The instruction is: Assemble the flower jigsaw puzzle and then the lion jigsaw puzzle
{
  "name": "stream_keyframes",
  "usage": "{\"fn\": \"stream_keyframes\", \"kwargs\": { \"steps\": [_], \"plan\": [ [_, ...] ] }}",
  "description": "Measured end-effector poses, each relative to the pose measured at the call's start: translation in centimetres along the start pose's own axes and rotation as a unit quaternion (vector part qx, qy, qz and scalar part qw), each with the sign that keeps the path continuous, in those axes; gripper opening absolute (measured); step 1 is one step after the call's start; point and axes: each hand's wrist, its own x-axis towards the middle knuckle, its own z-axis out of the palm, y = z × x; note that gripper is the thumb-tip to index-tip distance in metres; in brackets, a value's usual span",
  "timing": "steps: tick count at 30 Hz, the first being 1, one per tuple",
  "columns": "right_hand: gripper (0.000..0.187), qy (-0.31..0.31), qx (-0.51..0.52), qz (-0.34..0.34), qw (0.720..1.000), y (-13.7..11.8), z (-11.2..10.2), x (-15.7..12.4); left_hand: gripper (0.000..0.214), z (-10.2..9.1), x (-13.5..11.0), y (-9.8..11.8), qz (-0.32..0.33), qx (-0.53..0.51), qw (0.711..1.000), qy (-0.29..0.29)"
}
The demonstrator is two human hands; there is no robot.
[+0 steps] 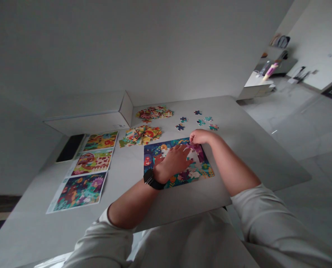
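Observation:
A partly filled jigsaw puzzle (182,180) with dark blue, purple and green pictures lies flat before me. White gaps show near its middle. My left hand (175,160), with a black watch at the wrist, rests open and flat over the puzzle, fingers spread, hiding part of it. At the puzzle's upper right edge, my right hand (199,137) is closed, fingertips pinched on a purple puzzle piece that they mostly cover. Just beyond this hand lie several loose pieces, among them a dark blue piece (179,127) and a teal piece (201,122).
Two heaps of mixed pieces, a nearer heap (143,134) and a farther heap (154,112), lie behind the puzzle. To the left are a picture sheet (80,190), a black phone (70,147) and a white box (98,119) against the wall. The table's right edge borders open floor.

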Motion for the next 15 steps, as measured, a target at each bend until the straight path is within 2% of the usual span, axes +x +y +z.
{"fn": "stream_keyframes", "kwargs": {
  "steps": [6,10,15],
  "plan": [
    [0.028,0.017,-0.059,-0.001,0.998,-0.9,0.2,-0.4,0.055,1.2,0.4,-0.1,-0.005,0.007,1.0,0.012],
    [0.027,0.037,-0.075,-0.005,0.996,-1.1,0.1,-0.8,0.052,1.4,0.5,-0.1,-0.007,0.006,1.0,0.013],
    [0.029,0.033,-0.083,0.008,0.996,-1.0,0.1,-0.7,0.051,1.5,0.5,0.2,-0.015,0.014,1.0,0.009]
  ]
}}
